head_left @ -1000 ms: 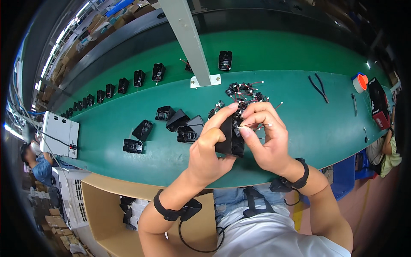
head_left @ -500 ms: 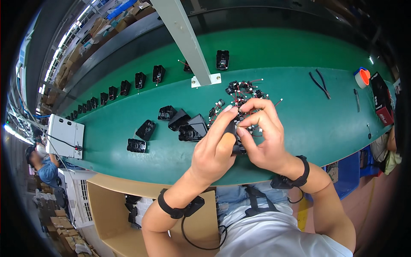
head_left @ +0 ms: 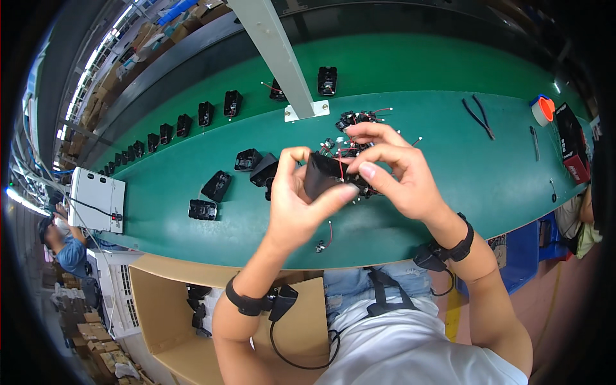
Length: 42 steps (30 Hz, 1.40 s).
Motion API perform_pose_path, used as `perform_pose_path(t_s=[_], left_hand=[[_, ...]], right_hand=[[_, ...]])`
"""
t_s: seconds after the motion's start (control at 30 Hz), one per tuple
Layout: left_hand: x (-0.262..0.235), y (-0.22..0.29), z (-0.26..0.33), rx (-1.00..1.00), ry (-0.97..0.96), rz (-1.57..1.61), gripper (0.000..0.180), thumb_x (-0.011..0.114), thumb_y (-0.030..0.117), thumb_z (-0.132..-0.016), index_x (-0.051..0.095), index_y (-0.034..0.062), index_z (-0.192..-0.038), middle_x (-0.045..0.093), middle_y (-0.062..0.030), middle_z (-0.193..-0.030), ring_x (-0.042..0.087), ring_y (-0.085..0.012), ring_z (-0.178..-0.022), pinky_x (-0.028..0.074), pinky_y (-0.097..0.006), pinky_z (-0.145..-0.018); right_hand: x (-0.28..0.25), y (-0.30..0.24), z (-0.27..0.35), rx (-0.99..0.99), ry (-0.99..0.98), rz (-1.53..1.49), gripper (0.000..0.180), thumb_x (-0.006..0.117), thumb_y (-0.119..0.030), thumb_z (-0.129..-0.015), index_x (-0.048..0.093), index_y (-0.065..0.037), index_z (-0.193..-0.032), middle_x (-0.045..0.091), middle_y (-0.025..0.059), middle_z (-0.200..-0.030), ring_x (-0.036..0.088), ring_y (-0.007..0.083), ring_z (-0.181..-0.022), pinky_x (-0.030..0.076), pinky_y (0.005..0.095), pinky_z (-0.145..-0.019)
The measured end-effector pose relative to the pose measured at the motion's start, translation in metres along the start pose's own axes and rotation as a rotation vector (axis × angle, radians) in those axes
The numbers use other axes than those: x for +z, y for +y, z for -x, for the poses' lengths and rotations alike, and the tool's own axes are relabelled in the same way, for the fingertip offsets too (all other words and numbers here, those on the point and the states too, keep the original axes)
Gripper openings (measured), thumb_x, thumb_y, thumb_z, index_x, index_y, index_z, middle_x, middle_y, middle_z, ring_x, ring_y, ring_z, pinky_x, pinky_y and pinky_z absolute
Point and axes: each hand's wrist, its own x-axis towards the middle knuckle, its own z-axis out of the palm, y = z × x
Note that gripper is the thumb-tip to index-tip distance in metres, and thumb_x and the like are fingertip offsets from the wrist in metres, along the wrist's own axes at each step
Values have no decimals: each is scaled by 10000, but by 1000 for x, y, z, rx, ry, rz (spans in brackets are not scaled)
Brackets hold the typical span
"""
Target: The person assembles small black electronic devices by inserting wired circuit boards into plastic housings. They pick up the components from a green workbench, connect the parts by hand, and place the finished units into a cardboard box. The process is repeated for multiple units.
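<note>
Black housing (head_left: 321, 174): held above the bench (head_left: 443, 173), roughly at its middle, in front of the person; open-topped and box-shaped, one smooth matte wall turned toward the left palm, stood at a tilt. A red lead (head_left: 341, 164) shows at its opening; inner detail is too small to make out. Left hand (head_left: 294, 206): clamped on the housing, thumb along the near side, bent fingers round the far side. Right hand (head_left: 404, 179): fingers curved, at the opening beside the lead; whether thumb and forefinger pinch anything cannot be told. Beyond the hands, partly hidden: a pile of small black parts (head_left: 357, 118) with red leads and white connectors. Nearer the front edge, one loose part (head_left: 321, 246) with its own red lead lies alone. To the left, further black housings (head_left: 217, 185) lie at various angles on the bench; others stand in a row on the green strip (head_left: 410, 67) behind. Right end: dark-handled pliers (head_left: 480, 118), an orange, white and blue roll (head_left: 544, 110), and a black-and-red carton (head_left: 571, 142) bearing pale lettering, the only marking noted.
</note>
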Motion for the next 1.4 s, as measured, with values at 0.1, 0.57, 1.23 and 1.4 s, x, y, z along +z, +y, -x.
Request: perform_pose_path(t_s=[0.1,0.57,1.23,1.4], left_hand=[[-9,2,-4,-216,36,178,381,672,224,-961,439,22,-1185,647,-149,-1125,678,-223,-1042,608,-359,-839],[-4,11,-2,-442,-43,101,804,617,525,-953,318,-46,-1433,663,-173,-990,728,-231,-772,600,-293,-611],[-53,0,-1,-81,104,-1812,559,770,364,-804,593,69,-1244,584,-175,-1222,567,-371,-1109,524,-453,-858],[-43,6,1,-320,-57,-1643,712,798,450,-761,568,77,-1323,541,-186,-1292,540,-393,-1174,505,-483,-960]], right_hand=[[2,-3,-1,140,-31,-231,307,719,-136,-872,685,-55,-1166,477,128,-1417,534,237,-1229,463,368,-1003],[8,10,1,176,-231,-467,273,846,-27,-728,754,16,-981,474,178,-1459,490,291,-1321,426,420,-1075],[-92,107,-150,-7,-271,1239,308,797,-287,-756,794,-93,-996,568,154,-1378,561,352,-1209,447,425,-1053],[-95,129,-140,-26,-330,1192,327,763,-328,-802,781,-111,-1045,529,172,-1415,507,383,-1263,419,455,-1078]])
